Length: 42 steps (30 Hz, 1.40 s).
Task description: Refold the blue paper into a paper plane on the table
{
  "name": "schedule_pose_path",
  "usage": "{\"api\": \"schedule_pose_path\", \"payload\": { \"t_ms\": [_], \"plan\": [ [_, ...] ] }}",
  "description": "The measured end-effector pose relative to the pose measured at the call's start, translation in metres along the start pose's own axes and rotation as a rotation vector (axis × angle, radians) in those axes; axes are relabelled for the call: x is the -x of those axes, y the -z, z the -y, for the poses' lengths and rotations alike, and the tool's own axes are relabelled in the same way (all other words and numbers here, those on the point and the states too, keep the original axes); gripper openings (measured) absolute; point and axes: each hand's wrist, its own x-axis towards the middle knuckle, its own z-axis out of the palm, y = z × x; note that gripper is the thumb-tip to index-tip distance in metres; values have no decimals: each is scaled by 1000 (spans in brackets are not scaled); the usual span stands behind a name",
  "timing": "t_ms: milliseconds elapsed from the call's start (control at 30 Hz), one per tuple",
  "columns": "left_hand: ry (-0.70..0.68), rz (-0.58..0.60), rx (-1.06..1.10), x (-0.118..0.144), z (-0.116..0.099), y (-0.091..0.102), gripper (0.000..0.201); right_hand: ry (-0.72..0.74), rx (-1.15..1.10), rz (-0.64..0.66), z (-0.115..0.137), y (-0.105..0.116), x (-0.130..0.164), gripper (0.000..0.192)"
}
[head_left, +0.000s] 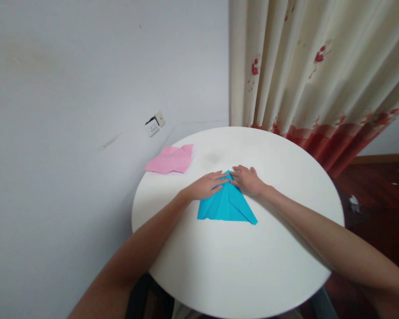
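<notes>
A folded blue paper (226, 206) shaped like a triangle lies flat near the middle of a round white table (239, 261). Its point faces away from me. My left hand (208, 184) presses flat on the paper's upper left part. On the upper right part near the tip rests my right hand (248, 179), also flat. The fingertips of both hands meet at the paper's tip. Neither hand grips anything.
A folded pink paper (171, 159) lies at the table's far left edge by the white wall. A wall socket (154, 124) sits above it. A cream curtain with red flowers (319, 75) hangs behind the table on the right. Dark wooden floor (379, 199) shows at the right.
</notes>
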Motion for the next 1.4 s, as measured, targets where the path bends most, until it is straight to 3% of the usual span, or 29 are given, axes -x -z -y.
{"api": "schedule_pose_path", "payload": {
  "t_ms": [233,767,1400],
  "plan": [
    [100,72,1,2,-1,-1,49,12,-1,-20,1,1,1,46],
    [67,66,31,1,-10,7,46,-21,33,78,-8,-3,-1,59],
    [66,44,20,2,-7,4,47,-7,-26,32,-12,-1,-1,56]
  ]
}}
